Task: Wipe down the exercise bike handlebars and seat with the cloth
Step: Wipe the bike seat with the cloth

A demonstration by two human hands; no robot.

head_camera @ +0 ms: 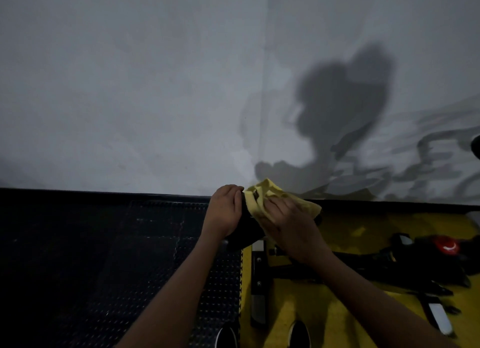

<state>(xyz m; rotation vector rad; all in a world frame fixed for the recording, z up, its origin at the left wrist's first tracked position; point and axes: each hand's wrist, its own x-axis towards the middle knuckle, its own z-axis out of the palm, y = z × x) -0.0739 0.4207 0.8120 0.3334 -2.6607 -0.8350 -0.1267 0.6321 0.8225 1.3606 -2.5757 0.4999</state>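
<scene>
Fingers (279,205) of the right hand (288,225) press the soft yellow cloth (262,199) flat on the black padded seat (244,228); left hand (224,212) grips its edge. Next, probably the handlebars.

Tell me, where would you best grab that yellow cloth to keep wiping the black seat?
Probably from above, palm down on the middle of the yellow cloth, as the right hand does. It lies draped over the black seat, so flat fingers pin the most fabric; its loose folded edge near the left hand would likely slip.
</scene>
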